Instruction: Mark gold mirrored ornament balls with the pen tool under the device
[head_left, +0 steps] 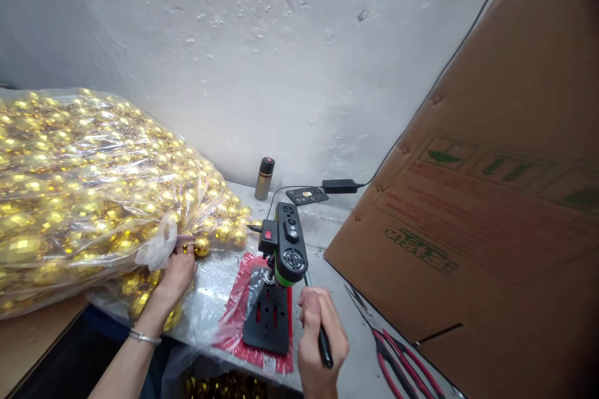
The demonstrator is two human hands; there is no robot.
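Note:
My left hand [178,274] reaches to the mouth of a large clear plastic bag [93,181] full of shiny gold balls; its fingertips are at a gold ball [201,246], partly hidden. My right hand [322,340] is closed around a black-handled tool [324,349], whose thin metal shaft runs up beside the small black machine [291,243]. The machine has a red switch and a green ring, and stands on a black slotted base plate [266,330]. Under that plate lies a red plastic packet [234,318].
A dark-capped bottle [264,179], a black patterned card [307,195] and a black power adapter [339,186] sit near the wall. Red-handled scissors [402,358] lie at the right beside a large cardboard box [468,199]. More gold pieces [224,386] show below the table edge.

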